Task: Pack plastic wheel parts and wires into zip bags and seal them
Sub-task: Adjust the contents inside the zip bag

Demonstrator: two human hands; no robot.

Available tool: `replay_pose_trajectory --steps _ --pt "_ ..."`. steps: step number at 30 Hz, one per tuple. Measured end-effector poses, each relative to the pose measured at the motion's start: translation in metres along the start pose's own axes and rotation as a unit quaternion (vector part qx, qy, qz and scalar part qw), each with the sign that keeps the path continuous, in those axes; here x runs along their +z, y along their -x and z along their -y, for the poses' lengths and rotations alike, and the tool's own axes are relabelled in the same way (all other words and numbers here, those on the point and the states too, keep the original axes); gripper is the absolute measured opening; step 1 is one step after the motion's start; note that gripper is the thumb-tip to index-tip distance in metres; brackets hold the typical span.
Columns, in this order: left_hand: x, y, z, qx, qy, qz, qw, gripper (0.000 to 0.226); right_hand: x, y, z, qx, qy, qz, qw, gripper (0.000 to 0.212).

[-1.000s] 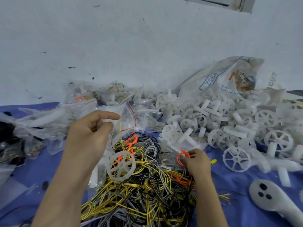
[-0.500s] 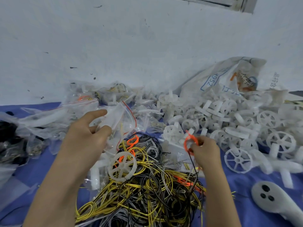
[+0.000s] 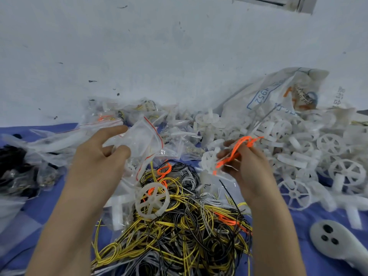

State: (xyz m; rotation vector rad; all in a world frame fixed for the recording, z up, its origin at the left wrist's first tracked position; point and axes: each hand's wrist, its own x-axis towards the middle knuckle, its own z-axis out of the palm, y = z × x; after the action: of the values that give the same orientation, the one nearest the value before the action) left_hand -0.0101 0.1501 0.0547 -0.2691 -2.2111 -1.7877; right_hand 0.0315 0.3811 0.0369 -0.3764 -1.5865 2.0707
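Note:
My left hand [image 3: 99,162] pinches a clear zip bag [image 3: 142,139] with a red seal strip, held up above the wire pile. My right hand [image 3: 245,164] grips a coiled orange wire [image 3: 237,151], lifted level with the bag and a short way to its right. Below both hands lies a tangle of yellow, black, white and orange wires [image 3: 179,226]. A white spoked plastic wheel [image 3: 152,200] rests on top of that tangle. A large heap of white wheel parts [image 3: 298,152] spreads to the right.
Filled zip bags [image 3: 111,118] are piled at the back left against the white wall. A printed white sack [image 3: 278,92] lies behind the wheel heap. A white controller [image 3: 336,242] sits on the blue cloth [image 3: 298,226] at the lower right. Dark bagged parts [image 3: 12,166] lie far left.
My right hand has lifted the orange wire out of the pile, up and to the right, towards the bag's height. My left hand has raised the zip bag slightly.

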Motion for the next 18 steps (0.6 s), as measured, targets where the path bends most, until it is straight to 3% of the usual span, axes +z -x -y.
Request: replay_pose_trajectory --steps 6,8,10,11,12,13,14,15,16,18 --pt "0.002 0.002 -0.002 -0.005 -0.001 -0.005 1.000 0.043 0.025 0.000 -0.009 0.062 -0.147 0.108 0.981 0.021" --pt "0.002 0.002 -0.003 -0.008 0.001 -0.002 1.000 0.043 0.028 -0.001 -0.009 0.086 -0.256 0.163 0.949 0.016" --pt "0.002 0.002 -0.004 -0.009 0.005 0.000 1.000 0.042 0.031 -0.001 -0.008 0.098 -0.377 0.233 0.891 0.014" --pt "0.001 0.002 -0.004 -0.008 0.006 0.002 1.000 0.043 0.031 0.000 -0.010 0.098 -0.379 0.252 0.885 0.016" --pt "0.001 0.002 -0.004 -0.006 0.004 0.005 1.000 0.043 0.031 -0.002 -0.015 0.090 -0.312 0.250 0.912 0.018" --pt "0.001 0.001 -0.003 -0.003 0.002 0.008 1.000 0.043 0.031 -0.005 -0.023 0.064 -0.166 0.224 0.958 0.022" --pt "0.000 0.000 -0.002 0.000 0.000 0.008 1.000 0.042 0.031 -0.008 -0.032 0.016 0.049 0.175 0.983 0.027" --pt "0.000 0.000 -0.001 0.001 -0.002 0.008 1.000 0.042 0.033 -0.008 -0.039 -0.033 0.239 0.155 0.958 0.032" --pt "0.000 0.000 -0.001 0.002 -0.002 0.008 1.000 0.042 0.036 -0.008 -0.046 -0.061 0.370 0.175 0.910 0.036" --pt "0.001 0.001 -0.003 0.003 0.000 0.013 1.000 0.042 0.041 -0.008 -0.061 -0.046 0.497 0.266 0.825 0.039"
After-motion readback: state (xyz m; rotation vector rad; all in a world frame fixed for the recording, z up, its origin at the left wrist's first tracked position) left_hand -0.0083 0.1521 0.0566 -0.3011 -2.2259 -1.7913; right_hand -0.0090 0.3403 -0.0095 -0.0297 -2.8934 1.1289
